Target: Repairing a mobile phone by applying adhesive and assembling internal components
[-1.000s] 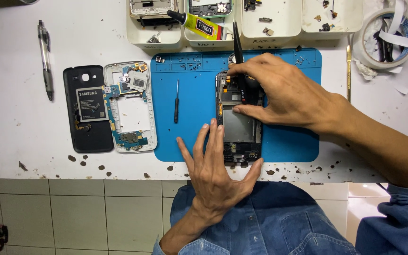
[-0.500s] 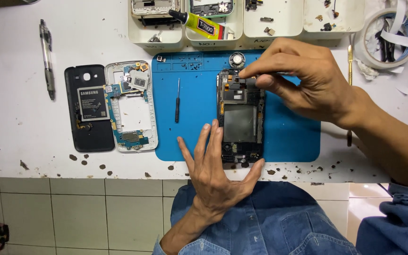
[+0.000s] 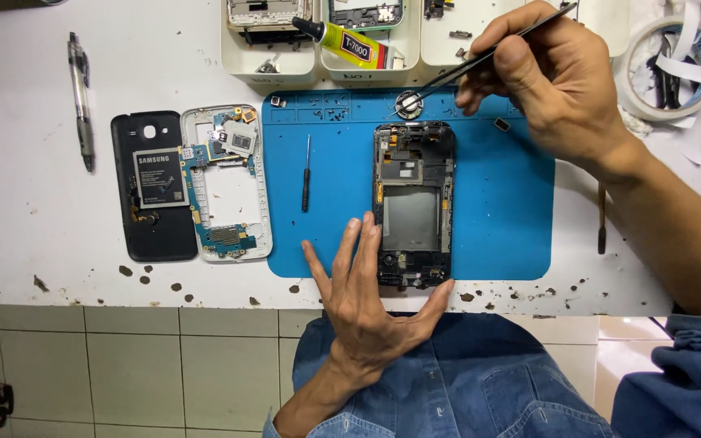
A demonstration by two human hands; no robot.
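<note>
R hand [image 3: 557,85] now lifted off phone frame [image 3: 413,204] vs 1 s ago, pinching tweezers [image 3: 480,58]; tips setting round metal part [image 3: 408,103] at mat [image 3: 496,219] top edge. Removal looking done. L hand [image 3: 367,296] still spread flat, bracing frame's lower-left. Frame lying mid-mat; screwdriver [image 3: 307,173] left, mat's right half offering room; trays [image 3: 367,61] crowding top edge.

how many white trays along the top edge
4 in view: one top left, one holding the glue tube, one beside it, one behind the right hand, partly hidden. More may lie out of frame.
</note>
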